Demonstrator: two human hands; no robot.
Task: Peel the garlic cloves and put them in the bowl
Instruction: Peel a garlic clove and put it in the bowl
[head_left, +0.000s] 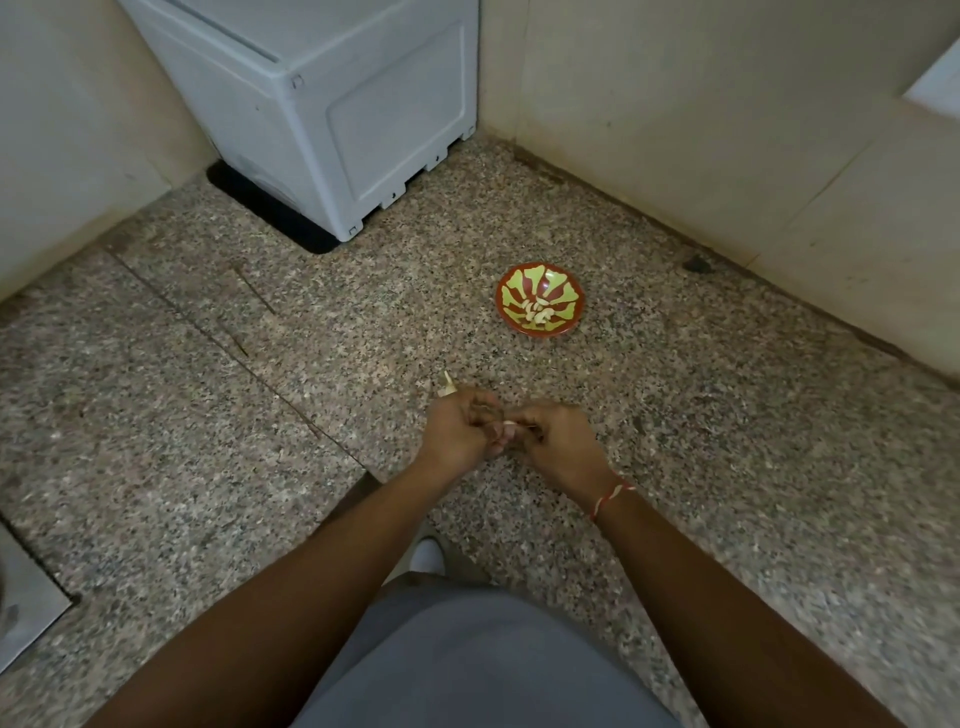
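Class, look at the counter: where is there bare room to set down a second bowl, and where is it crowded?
Free: the counter left of the hands, and the stretch right of the bowl toward the wall. Crowded: the back corner by the white box, and where the left hand and right hand work the garlic.

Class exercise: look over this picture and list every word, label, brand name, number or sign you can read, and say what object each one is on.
None: no readable text shows in this view.
The bowl carries only a red and green painted pattern, no lettering.
The white appliance in the corner shows plain panels with no visible brand or label.
The wrist thread on the right hand is a red and white cord, unmarked.
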